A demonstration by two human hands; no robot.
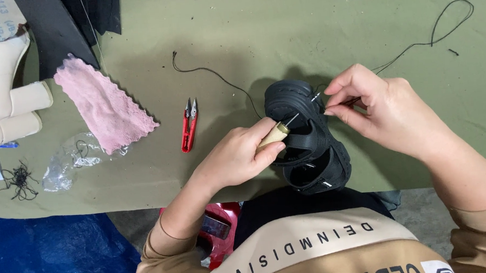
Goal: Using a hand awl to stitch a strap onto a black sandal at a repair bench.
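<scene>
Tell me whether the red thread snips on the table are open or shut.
Open. The red thread snips lie flat on the green table, untouched, and their two pointed blades stand apart at the tips with a gap between them.

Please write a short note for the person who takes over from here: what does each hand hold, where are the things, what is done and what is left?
Left hand: grips the wooden-handled awl, its needle at the sole edge of the black sandal.
Right hand: pinches the black thread near the awl tip.
The sandal lies at the near edge of the green table; red thread snips lie to its left.
Done: cannot tell how many stitches.
Left: probably passing the thread through.
</scene>
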